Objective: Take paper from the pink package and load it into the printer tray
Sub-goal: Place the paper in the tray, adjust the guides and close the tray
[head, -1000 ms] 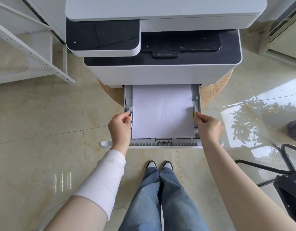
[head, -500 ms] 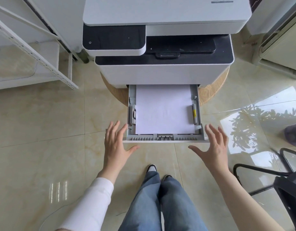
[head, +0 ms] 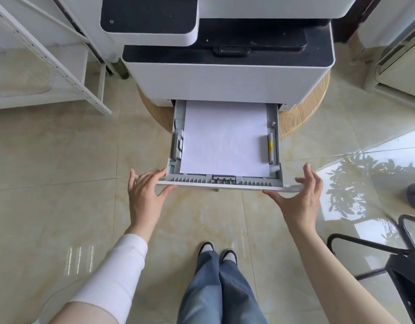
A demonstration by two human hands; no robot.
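Left hand [head: 145, 192] spread wide at tray [head: 221, 181] front left corner, thumb under lip. Right hand [head: 300, 197] likewise at right corner, contact unclear. Paper [head: 225, 139] flat in tray between hands; rear edge hidden under printer [head: 225, 83].

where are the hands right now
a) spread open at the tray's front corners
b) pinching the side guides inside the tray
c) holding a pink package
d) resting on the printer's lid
a: the left hand and right hand are open-fingered at the front corners of the paper tray, which holds white paper.
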